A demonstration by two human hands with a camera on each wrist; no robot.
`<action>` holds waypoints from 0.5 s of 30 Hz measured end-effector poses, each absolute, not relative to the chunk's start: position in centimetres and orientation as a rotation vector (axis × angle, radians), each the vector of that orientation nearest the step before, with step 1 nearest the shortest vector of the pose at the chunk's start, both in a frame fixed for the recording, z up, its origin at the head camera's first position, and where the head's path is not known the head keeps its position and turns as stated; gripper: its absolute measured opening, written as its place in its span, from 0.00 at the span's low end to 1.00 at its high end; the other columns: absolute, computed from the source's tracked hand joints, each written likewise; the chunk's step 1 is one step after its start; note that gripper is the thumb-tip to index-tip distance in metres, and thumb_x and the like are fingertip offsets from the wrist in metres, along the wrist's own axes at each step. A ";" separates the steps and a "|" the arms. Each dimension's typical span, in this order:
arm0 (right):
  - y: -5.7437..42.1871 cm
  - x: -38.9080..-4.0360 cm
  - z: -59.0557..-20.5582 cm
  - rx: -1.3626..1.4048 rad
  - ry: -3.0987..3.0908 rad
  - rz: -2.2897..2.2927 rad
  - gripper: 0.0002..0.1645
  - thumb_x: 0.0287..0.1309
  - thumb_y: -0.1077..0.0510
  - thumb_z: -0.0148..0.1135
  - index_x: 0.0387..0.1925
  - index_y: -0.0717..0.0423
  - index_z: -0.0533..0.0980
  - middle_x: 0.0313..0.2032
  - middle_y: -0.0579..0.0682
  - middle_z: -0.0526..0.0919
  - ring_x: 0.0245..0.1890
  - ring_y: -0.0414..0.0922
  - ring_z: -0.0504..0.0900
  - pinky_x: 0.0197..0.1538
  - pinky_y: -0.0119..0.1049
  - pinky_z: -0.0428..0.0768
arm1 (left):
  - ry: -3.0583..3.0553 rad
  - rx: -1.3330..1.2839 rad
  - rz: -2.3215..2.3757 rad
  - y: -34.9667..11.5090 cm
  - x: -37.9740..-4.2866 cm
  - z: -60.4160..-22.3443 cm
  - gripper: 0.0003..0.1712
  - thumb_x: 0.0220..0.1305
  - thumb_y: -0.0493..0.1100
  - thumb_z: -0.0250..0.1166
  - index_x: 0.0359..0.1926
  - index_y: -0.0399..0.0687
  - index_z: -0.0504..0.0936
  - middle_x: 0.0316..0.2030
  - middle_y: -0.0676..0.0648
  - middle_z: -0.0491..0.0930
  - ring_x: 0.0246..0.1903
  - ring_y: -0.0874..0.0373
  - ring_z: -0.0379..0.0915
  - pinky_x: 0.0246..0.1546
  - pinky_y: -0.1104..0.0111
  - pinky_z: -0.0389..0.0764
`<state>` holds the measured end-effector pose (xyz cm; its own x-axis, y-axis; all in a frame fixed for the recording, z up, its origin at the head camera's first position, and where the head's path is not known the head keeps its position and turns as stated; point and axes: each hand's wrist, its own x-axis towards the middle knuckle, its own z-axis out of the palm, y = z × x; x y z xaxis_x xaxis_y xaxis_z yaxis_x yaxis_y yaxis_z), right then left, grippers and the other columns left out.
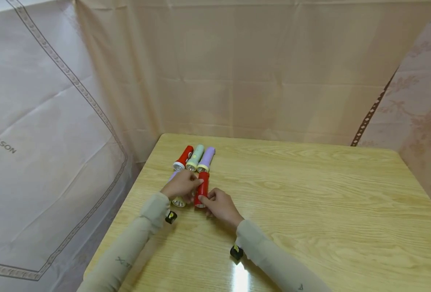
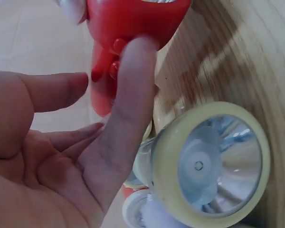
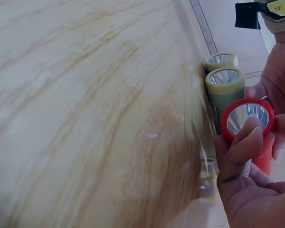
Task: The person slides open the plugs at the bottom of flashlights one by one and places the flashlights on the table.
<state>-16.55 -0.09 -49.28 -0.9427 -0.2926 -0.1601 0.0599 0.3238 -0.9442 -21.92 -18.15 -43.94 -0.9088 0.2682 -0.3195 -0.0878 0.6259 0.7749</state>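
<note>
Head view: near the left edge of the table (image 1: 310,211), the right hand (image 1: 222,206) pinches a red flashlight (image 1: 202,189); the left hand (image 1: 180,184), fingers mostly straight, touches it beside a yellow-rimmed flashlight (image 1: 179,202).

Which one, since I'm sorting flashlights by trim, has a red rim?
The red flashlight in the right hand; the other red flashlight has a white rim, and the remaining visible rims are pale yellow.

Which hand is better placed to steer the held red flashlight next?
Probably the right hand: it grips the red flashlight near its lens, while the left hand extends over another flashlight.
</note>
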 end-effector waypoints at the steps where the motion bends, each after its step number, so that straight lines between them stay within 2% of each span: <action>1: 0.0 -16.5 -49.2 -0.215 2.291 -1.651 0.19 0.70 0.46 0.65 0.40 0.59 0.74 0.25 0.53 0.84 0.21 0.44 0.81 0.26 0.34 0.80 | 2.412 0.124 1.240 -18.3 -22.0 -44.0 0.16 0.78 0.45 0.59 0.39 0.35 0.83 0.24 0.36 0.82 0.17 0.52 0.80 0.19 0.62 0.85; 7: 0.5 -16.6 -49.0 -0.251 2.269 -1.647 0.19 0.70 0.46 0.66 0.42 0.59 0.74 0.27 0.55 0.85 0.23 0.44 0.81 0.26 0.33 0.79 | 2.314 0.043 1.375 -18.7 -22.3 -44.0 0.19 0.79 0.47 0.59 0.51 0.33 0.82 0.30 0.38 0.83 0.25 0.50 0.81 0.23 0.63 0.86; 15: 1.1 -16.6 -49.3 -0.308 2.286 -1.614 0.19 0.69 0.47 0.66 0.43 0.58 0.75 0.30 0.54 0.84 0.23 0.43 0.80 0.26 0.32 0.76 | 2.270 -0.010 1.462 -18.6 -22.2 -44.4 0.20 0.78 0.49 0.60 0.52 0.33 0.82 0.31 0.39 0.83 0.25 0.52 0.81 0.25 0.62 0.87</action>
<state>-16.57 1.05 -49.34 -0.9241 -0.3563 -0.1382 0.0109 0.3368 -0.9415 -22.24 -18.56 -44.39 -0.9040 0.2256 -0.3632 -0.2375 0.4415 0.8653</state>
